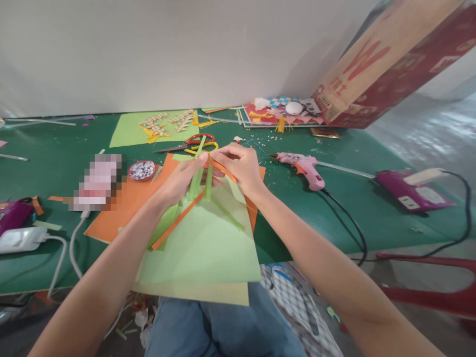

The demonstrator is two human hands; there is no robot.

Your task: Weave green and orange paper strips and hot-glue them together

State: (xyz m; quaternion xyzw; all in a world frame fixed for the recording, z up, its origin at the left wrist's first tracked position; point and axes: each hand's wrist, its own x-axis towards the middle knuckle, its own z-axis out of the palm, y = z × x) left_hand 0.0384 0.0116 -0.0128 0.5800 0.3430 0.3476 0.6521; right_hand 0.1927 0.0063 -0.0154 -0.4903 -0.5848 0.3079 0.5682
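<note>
Both hands meet above a stack of green paper sheets (pixel 208 263). My left hand (pixel 186 176) is closed on several light green paper strips (pixel 196 183), which hang down and poke up past the thumb. Thumb and index finger of my right hand (pixel 241 166) pinch an orange paper strip (pixel 226 172) where it meets the green ones. Another orange strip (pixel 178 220) slants down to the left below the hands, and a green strip (pixel 228 213) slants down to the right. How the strips cross is partly hidden by the fingers.
Behind the hands lie scissors (pixel 184 147). A pink glue gun (pixel 303 166) sits to the right, its cord trailing to a purple power strip (pixel 412 191). A round tub of googly eyes (pixel 142 170) is at left, near a charging cable (pixel 76 238). Woven pieces (pixel 154 124) lie farther back.
</note>
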